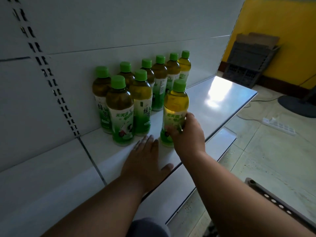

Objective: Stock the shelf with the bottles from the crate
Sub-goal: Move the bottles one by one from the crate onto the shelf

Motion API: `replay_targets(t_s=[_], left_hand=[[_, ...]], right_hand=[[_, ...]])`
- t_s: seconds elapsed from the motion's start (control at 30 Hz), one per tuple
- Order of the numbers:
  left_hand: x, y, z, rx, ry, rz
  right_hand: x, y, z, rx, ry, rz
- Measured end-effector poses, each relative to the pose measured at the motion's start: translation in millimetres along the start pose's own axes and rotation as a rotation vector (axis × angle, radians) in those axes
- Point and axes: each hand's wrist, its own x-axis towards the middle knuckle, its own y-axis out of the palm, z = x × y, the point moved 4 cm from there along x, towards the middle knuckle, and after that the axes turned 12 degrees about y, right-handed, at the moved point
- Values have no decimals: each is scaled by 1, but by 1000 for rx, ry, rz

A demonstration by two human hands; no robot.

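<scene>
Setting: white metal shelf (222, 100) against a slotted white back panel (119, 31); yellow wall (273, 23) and tiled floor (273, 151) off to the right, a dark crate (246, 65) leaning at the wall.
Stock in place: eight green-capped tea bottles (136, 93) stood upright, a row along the back panel with two more started in front, presumably to fill from the rear forward.
Bottle in hand: ninth bottle (174, 108), upright, base on or just at the shelf near the front edge, apart from the front pair to its left.
Right hand (186, 132): fingers wrapped round the lower label, closed on the bottle; likely steadying it into line.
Left hand (147, 161): flat, fingers spread, palm down on the shelf just left of that bottle, holding nothing; seemingly a brace.
Supply crate: could not tell whether the leaning one was it.
</scene>
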Motion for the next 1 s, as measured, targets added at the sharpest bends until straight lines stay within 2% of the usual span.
replay_targets(t_s=[0.27, 0.43, 0.63, 0.77, 0.9, 1.0], left_hand=[[3, 1, -4, 38, -4, 96], [3, 2, -4, 48, 2, 75], [4, 2, -2, 65, 0, 126], [7, -2, 1, 97, -8, 134], [3, -18, -10, 94, -33, 177], [-3, -38, -44, 57, 88, 39]], right_hand=[[42, 39, 30, -7, -22, 72], [61, 53, 45, -28, -10, 104], [49, 51, 29, -35, -22, 153], [20, 24, 4, -159, -81, 140], [-19, -34, -25, -350, -72, 147], [-50, -86, -50, -441, -44, 101]])
